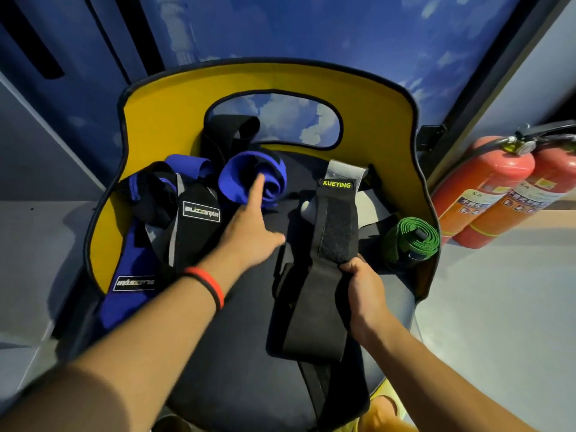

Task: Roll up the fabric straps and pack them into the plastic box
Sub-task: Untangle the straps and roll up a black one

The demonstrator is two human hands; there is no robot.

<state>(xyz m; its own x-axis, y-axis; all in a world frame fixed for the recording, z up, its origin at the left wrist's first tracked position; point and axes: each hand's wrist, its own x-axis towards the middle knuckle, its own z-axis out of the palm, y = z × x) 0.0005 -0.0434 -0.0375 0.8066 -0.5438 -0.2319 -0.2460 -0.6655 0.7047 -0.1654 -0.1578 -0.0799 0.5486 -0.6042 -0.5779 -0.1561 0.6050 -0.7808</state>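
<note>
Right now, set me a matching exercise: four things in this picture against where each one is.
Things: 1 green strap; 2 blue roll; 3 XUEYING strap; 4 fire extinguishers.
Places: A floor right of the chair; B gripped by the right hand; C at the forefinger of the left hand; D rolled, at the chair's right edge.
Pairs: 1-D, 2-C, 3-B, 4-A.

The right hand point(363, 285) grips a black strap point(333, 226) on the chair seat point(243, 338); the left hand point(249, 232) points at a blue roll point(249, 176).
</note>
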